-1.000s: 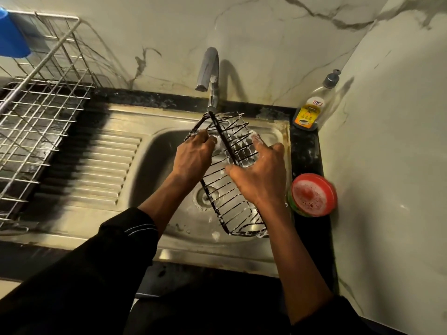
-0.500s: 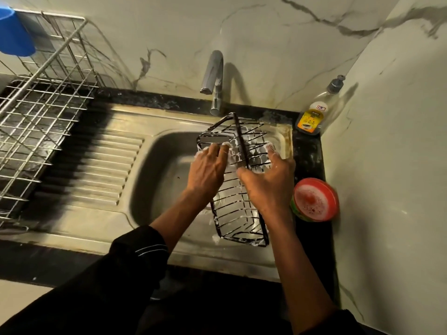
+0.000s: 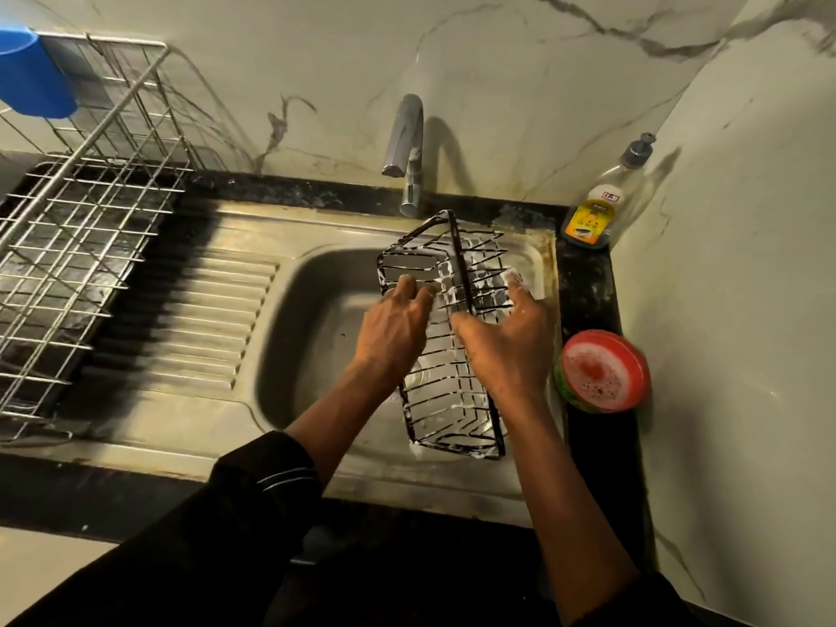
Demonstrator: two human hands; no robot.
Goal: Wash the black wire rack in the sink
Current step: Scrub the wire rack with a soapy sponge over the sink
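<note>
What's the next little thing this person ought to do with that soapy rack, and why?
Probably reach the left hand to the tap and start water: white foam coats the black wire rack end to end, the right hand grips it over the sink, and the tap looks dry.

Fingertips of the right hand (image 3: 509, 350) are blurred; blue cup (image 3: 31, 74) cropped.

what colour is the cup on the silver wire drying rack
Blue. The blue plastic cup shows top left in the head view.

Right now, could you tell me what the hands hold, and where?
The black wire rack: left hand grips its left-side wires, right hand its upper right side.
</note>
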